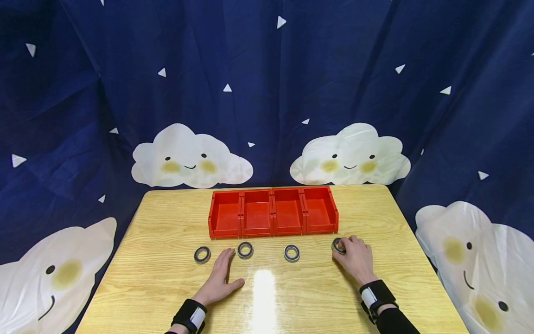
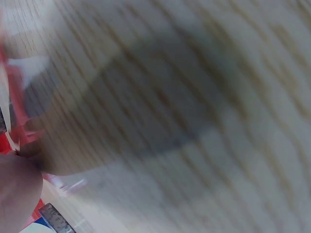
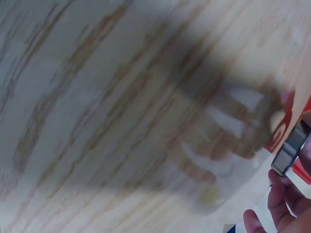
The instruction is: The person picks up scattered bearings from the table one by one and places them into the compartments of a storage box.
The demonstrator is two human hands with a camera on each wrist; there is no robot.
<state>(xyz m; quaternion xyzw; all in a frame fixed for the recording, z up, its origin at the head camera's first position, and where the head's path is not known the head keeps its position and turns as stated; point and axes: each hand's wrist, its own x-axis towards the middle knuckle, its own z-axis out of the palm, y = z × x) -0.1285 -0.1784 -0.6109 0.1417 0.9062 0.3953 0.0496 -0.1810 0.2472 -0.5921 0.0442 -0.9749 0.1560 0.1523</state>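
Observation:
My right hand (image 1: 355, 260) pinches a ball bearing (image 1: 339, 246) at the right end of a loose row. In the right wrist view the fingers (image 3: 282, 194) grip this bearing (image 3: 290, 149) by its edge, its metal rim showing. Flat on the table, my left hand (image 1: 218, 280) spreads its straight fingers and holds nothing. Its fingertips lie between a far-left bearing (image 1: 202, 254) and a second bearing (image 1: 245, 250). A third bearing (image 1: 291, 253) lies near the middle. In the left wrist view only part of the left hand (image 2: 19, 194) shows.
Behind the bearings stands a joined row of red open-front bins (image 1: 273, 227). They sit on a wood-grain table (image 1: 167, 218). A dark blue curtain (image 1: 267, 102) with white clouds surrounds the table's back and sides. Glare marks the table's front middle.

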